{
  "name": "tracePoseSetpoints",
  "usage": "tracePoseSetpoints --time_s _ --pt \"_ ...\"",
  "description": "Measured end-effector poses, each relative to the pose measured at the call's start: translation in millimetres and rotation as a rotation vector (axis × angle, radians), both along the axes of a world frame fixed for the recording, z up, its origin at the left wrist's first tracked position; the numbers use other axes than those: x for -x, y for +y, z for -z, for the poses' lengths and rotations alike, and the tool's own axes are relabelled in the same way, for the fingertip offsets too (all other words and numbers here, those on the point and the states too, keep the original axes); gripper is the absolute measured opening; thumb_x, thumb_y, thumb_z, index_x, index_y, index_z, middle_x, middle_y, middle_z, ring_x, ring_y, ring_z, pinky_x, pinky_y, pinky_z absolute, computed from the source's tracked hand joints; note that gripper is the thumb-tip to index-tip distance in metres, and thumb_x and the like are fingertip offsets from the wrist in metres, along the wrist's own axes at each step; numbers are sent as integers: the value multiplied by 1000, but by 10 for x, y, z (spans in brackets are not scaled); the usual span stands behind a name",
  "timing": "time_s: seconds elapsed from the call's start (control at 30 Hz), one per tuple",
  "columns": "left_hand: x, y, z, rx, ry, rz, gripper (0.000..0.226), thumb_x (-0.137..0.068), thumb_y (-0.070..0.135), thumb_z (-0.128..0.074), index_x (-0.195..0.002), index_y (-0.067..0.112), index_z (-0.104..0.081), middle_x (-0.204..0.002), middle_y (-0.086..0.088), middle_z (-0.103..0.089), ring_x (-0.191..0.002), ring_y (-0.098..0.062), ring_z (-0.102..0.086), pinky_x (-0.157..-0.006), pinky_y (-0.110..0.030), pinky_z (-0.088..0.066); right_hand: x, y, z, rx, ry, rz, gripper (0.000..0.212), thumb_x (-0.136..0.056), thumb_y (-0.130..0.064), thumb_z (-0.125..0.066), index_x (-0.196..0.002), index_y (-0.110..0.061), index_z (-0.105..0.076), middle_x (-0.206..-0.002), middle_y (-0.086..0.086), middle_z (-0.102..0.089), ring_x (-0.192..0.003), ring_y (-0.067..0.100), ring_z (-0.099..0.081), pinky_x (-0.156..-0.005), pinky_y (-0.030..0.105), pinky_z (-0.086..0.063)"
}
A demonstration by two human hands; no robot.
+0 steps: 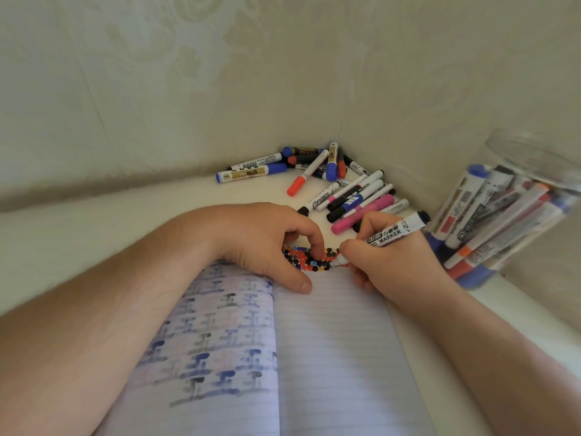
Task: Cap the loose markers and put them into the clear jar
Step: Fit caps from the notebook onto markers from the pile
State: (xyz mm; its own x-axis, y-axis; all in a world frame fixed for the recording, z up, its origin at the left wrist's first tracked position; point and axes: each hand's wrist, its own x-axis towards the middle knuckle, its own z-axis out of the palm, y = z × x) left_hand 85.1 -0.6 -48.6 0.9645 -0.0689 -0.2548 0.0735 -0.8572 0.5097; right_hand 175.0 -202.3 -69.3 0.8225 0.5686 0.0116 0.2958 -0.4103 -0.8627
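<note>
The notebook [330, 357] has white lined pages; its left page bears rows of blue and black marks, and black, red and blue blots run along its far edge. The marker pile [339, 184] mixes blue, red, black and pink caps. The wall [157, 73] shows a pale cream floral pattern.

Two hands: left [267, 243], right [393, 256]. One white marker [396, 231] held in the right. One clear jar [515, 212], right of the notebook, holding roughly ten markers; exact count obscured by blur. One open notebook [330, 341]. One loose pile of markers [339, 184] beyond the notebook, about twenty, overlapping: at least three blue-capped, two red-capped, two pink-bodied, several black-capped.
</note>
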Motion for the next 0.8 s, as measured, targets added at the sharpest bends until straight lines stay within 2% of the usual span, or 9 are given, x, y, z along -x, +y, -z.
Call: tracePoseSetpoints --time_s 0.13,0.43,0.53,0.6,0.7,0.73,0.8 --pt "3 -11 -11 5 1 5 43 -72 63 -84 -110 58 -63 -105 10 -54 -94 -8 -55 -89 -39 -53 10 -8 6 25 0 -18 22 -87 -15 -74 -72 -14 -57 -59 12 -69 -49 18 -61 -53 32 -50" --pt "-6 -11 -5 14 5 7 43 -73 63 -84 -110 58 -63 -104 8 -54 -94 -12 -56 -89 -41 -54 -14 -9 10 -3 11 -9 23 -88 -12 -72 -73 -13 -55 -58 10 -68 -48 15 -59 -48 28 -47" --pt "-15 24 19 27 8 19 40 -81 55 -82 -115 57 -62 -100 10 -54 -89 -9 -55 -87 -36 -52 -7 -8 1 20 22 -37 23 -87 -9 -72 -73 -12 -54 -54 7 -64 -46 14 -55 -44 24 -44" --pt "-14 77 28 106 -38 -17 37 -95 37 -73 -121 58 -56 -93 12 -56 -83 -7 -54 -86 -34 -50 -38 -12 2 -92 87 -21 26 -89 -5 -70 -70 -12 -54 -55 6 -60 -47 16 -51 -42 22 -40" --pt "-20 186 36 217 -123 -140 36 -107 20 -54 -127 47 -44 -102 24 -72 -97 2 -62 -92 -30 -47 -84 -41 -113 -364 248 -26 24 -92 -1 -69 -77 -10 -53 -59 8 -60 -45 17 -38 -43 28 -25" --pt "-19 207 46 250 -151 -165 31 -107 18 -52 -127 39 -42 -108 26 -73 -103 6 -62 -93 -27 -45 -87 -47 -192 -443 264 -62 23 -91 -2 -70 -80 -10 -52 -59 8 -61 -44 16 -39 -47 32 -24" --pt "-32 239 85 321 -224 -219 22 -107 15 -53 -121 31 -45 -113 26 -74 -108 5 -63 -96 -28 -46 -59 -34 -396 -528 199 -191 20 -86 -7 -74 -84 -12 -55 -58 4 -63 -44 16 -50 -55 36 -31"
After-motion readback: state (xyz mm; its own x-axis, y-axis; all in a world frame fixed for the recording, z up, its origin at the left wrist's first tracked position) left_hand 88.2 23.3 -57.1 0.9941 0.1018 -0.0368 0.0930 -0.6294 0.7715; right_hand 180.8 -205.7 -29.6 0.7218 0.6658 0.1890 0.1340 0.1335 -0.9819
